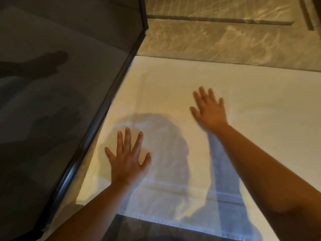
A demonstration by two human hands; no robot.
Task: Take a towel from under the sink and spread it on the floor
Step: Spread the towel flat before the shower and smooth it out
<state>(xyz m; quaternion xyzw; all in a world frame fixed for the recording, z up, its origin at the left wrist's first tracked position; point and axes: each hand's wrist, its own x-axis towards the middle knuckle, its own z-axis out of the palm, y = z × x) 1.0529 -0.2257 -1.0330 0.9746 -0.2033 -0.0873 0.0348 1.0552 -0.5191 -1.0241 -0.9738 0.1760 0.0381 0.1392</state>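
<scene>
White towel (173, 80) lay flat on marble floor (217, 42), left hand (127, 159) and right hand (209, 110) pressed on it, fingers splayed apart

Place: looking like a home bathroom.
Floor: veined marble tiles (217, 40) running across the upper right of the frame.
Enclosure: dark-framed tinted glass panel (52, 84) filling the left side, suggesting a shower screen.
Linen: white towel (173, 80) lying flat at centre, against the panel's frame.

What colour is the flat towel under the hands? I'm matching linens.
White or cream towel, plain with a woven band near its edge; head view.
</scene>
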